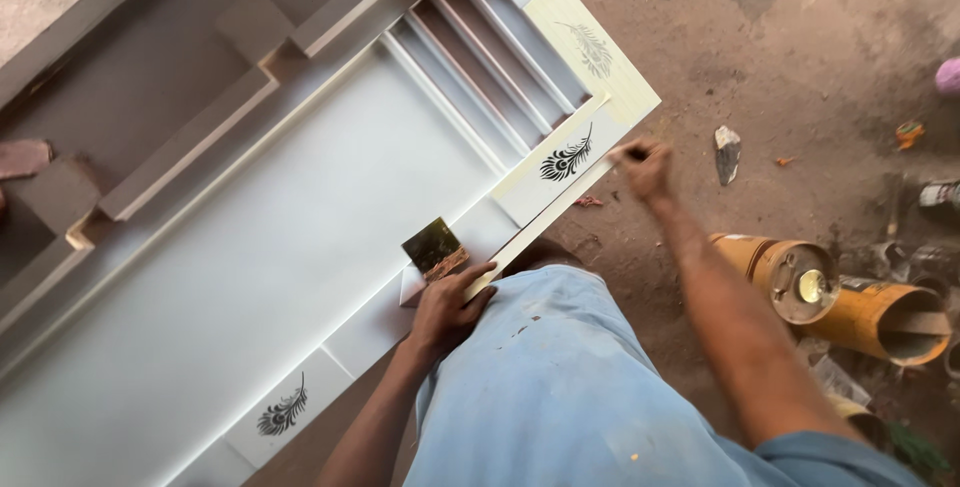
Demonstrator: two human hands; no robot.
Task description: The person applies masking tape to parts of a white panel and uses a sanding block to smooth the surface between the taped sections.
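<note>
I am watching the right hand (645, 169) pinching a small dark tool at the white door panel's (290, 247) edge, beside one of three feather motifs (566, 160). The left hand (447, 309) is gripping the panel's rim near a small dark-green square (432, 244). Two yellow cans (800, 277) are lying on the dirt floor (800, 67).

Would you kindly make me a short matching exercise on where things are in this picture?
Things:
1. left hand
2. right hand
3. yellow cans
4. dark feather design

Places:
A. lying on the dirt floor
B. at the far edge of the panel, holding a thin tool
C. on a cream tile
D. gripping the panel's near edge beside a small dark block

Pairs: 1-D, 2-B, 3-A, 4-C
</note>
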